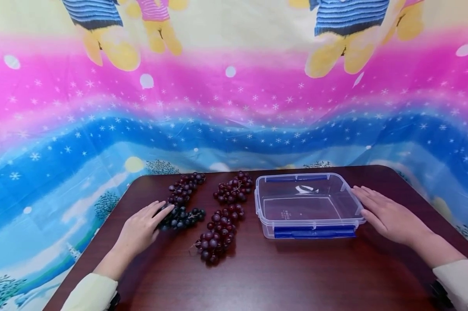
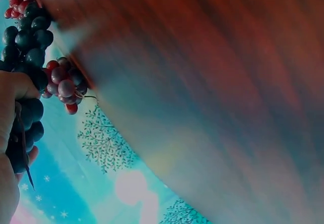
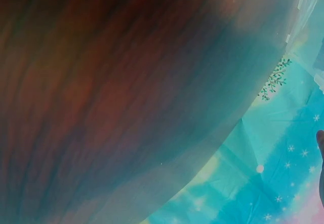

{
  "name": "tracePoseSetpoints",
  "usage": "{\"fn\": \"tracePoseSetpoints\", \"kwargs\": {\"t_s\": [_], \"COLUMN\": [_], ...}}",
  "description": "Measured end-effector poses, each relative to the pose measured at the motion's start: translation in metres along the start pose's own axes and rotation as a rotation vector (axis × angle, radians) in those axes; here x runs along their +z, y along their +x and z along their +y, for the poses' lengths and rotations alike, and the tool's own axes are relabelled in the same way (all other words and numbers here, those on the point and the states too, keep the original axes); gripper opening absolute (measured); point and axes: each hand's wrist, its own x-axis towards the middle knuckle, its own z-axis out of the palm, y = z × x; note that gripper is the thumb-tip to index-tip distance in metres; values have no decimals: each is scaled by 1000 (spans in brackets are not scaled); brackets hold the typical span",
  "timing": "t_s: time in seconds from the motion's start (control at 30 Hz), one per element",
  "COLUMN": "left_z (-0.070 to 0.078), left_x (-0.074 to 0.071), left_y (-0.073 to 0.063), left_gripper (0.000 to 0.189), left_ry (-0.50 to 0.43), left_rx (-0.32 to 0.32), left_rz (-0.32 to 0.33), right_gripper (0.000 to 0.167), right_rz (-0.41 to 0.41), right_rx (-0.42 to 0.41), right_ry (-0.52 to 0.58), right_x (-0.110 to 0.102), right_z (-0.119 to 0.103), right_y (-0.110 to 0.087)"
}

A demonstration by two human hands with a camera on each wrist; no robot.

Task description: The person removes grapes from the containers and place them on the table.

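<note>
My left hand point(image 1: 138, 229) holds the left end of a bunch of black grapes point(image 1: 185, 218). In the left wrist view the thumb lies across these dark grapes point(image 2: 30, 41), with a fingertip showing behind them. A clear plastic container point(image 1: 300, 209) with blue side clips sits to the right; no lid shows on it. My right hand point(image 1: 389, 216) rests with straight fingers against its right side. Only a fingertip point(image 3: 320, 140) shows in the right wrist view.
Purple-red grapes point(image 1: 181, 190) lie behind the black bunch. Two more reddish bunches, one far point(image 1: 234, 188) and one near point(image 1: 218, 235), lie between it and the container. A patterned cloth point(image 1: 234, 103) hangs behind the dark wooden table point(image 1: 257, 276).
</note>
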Motion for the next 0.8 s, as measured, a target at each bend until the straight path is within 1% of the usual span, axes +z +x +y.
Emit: {"fn": "tracePoseSetpoints", "kwargs": {"t_s": [0.17,0.4,0.63,0.8], "left_z": [-1,-3,-5,-5], "left_x": [0,-1,-2,-2], "left_y": [-4,-6,-9,-11], "left_gripper": [81,82,84,85], "left_ry": [4,-15,-64,-112], "left_rx": [-16,-34,-35,-44], "left_rz": [-41,-124,-201,-245], "right_gripper": [66,66,66,65], "right_rz": [2,5,19,18], "right_rx": [1,-3,-7,18], "right_ry": [0,-4,-14,-9], "right_x": [1,2,2,2], "right_z": [1,1,1,0], "right_y": [0,0,-1,-1]}}
